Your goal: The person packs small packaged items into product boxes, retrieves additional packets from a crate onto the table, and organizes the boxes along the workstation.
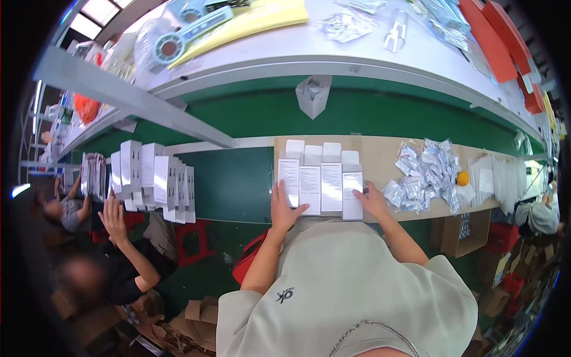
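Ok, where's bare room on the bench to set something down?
Widest: the dark green surface between the stacked white boxes and your left hand. Smaller: tan board beyond your right hand, left of the plastic packets. Crowded: from those packets rightward.

Over my feed I count four white boxes (331, 187) by one left hand (285, 206) and one right hand (373, 202), one orange ball (462, 178), one white bin (312, 101), one neck chain (382, 325), at least three other people (128, 276); the silvery packets (425, 172) and stacked cartons (161, 181) overlap too much for me to number
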Motion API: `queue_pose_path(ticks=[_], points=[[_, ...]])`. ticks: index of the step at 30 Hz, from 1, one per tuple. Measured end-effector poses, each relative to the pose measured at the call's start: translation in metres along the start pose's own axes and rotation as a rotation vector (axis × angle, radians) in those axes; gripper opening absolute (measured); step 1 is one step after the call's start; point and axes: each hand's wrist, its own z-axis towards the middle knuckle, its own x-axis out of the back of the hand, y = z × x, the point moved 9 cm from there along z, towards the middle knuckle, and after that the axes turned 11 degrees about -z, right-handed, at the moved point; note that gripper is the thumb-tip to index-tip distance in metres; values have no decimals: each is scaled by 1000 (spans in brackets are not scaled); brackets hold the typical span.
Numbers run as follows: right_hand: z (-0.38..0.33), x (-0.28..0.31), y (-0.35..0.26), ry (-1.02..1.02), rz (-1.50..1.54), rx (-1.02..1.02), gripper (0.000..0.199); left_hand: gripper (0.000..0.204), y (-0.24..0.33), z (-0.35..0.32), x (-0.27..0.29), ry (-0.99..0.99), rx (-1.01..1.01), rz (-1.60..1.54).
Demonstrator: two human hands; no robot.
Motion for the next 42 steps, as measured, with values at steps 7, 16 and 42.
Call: queue_pose_path(ticks=[7, 16, 42], points=[[23, 11, 11, 217, -2, -29, 60, 112, -9, -7, -7, -39, 60, 131], [26, 3, 18, 313, 12, -2, 54, 107, -11, -9, -8, -16, -8, 89], [5, 0, 18, 105, 150, -75, 54, 105, -4, -12, -3, -6, -48, 69]])
